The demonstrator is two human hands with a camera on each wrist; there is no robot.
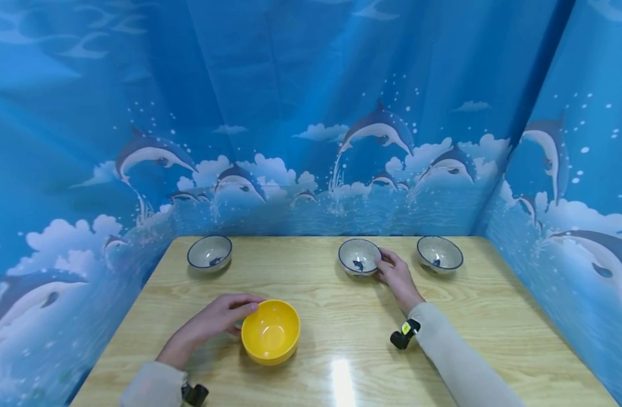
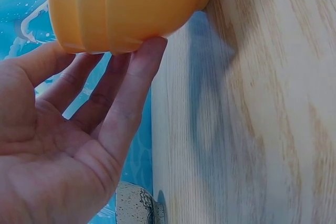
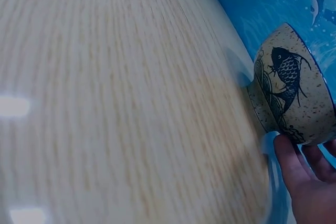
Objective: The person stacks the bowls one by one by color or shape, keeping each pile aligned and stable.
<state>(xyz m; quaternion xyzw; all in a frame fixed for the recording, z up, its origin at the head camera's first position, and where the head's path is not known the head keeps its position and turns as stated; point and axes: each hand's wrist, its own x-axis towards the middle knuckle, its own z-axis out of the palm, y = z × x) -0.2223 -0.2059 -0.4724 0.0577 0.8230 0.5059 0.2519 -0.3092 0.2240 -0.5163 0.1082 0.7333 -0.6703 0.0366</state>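
Observation:
A glossy yellow bowl point(image 1: 271, 333) is at the front, left of the table's middle. Stepped bands on its side point(image 2: 131, 11) look like nested bowls, though I cannot tell for certain. My left hand point(image 1: 216, 322) holds its left side, thumb near the rim and fingers against the outer wall. Farther back, a speckled blue-rimmed bowl point(image 1: 359, 257) is gripped at its right edge by my right hand point(image 1: 398, 280). A dark fish is painted on that bowl's outer wall point(image 3: 291, 85). The right wrist view cuts off part of this hand.
Two similar speckled bowls stand along the back edge: one on the left point(image 1: 209, 253), the other at the right point(image 1: 440, 253), close to my right hand. Beneath everything is a wood-grain table point(image 1: 316, 288). Blue dolphin-print curtains point(image 1: 290, 113) enclose the back and sides.

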